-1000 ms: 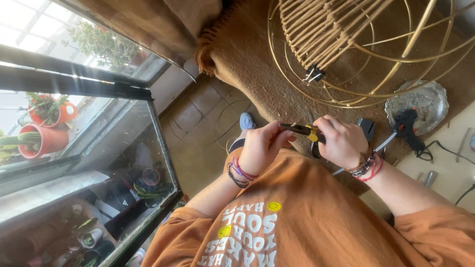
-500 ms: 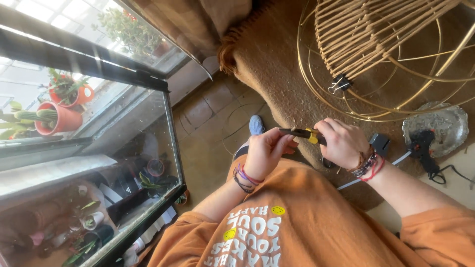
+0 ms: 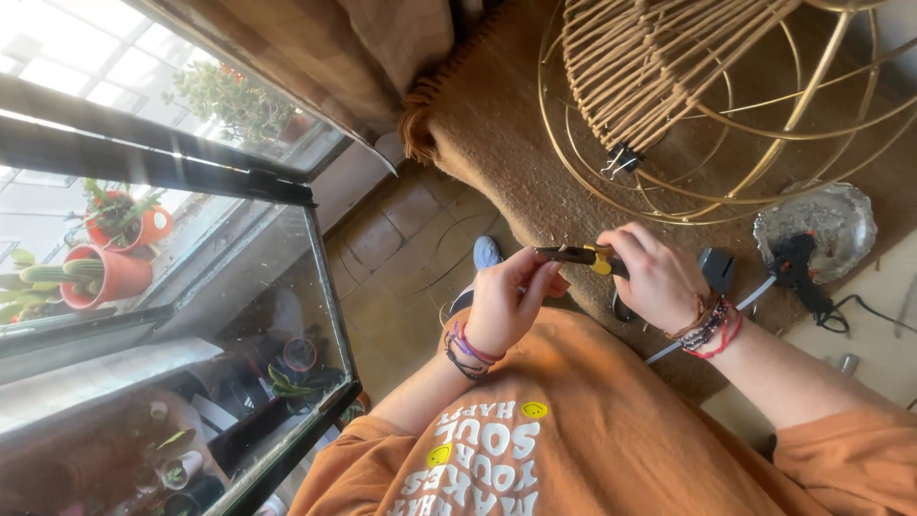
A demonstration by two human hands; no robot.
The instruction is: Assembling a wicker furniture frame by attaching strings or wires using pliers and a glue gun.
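Your left hand point(image 3: 506, 306) pinched the dark tip of the pliers point(image 3: 581, 256) between closed fingers, level in front of your chest, above the brown rug point(image 3: 497, 143). Your right hand point(image 3: 654, 277) was clamped round their yellow handles. Farther right, a black glue gun point(image 3: 798, 268) lay by a silver tray point(image 3: 841, 220).

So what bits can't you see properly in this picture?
Head view:
- Pliers: jaw tips hidden by the left hand; handles covered by the right hand.
- Wire lamp frame: cut off by the top edge.
- Glue gun: its cord runs out of frame.
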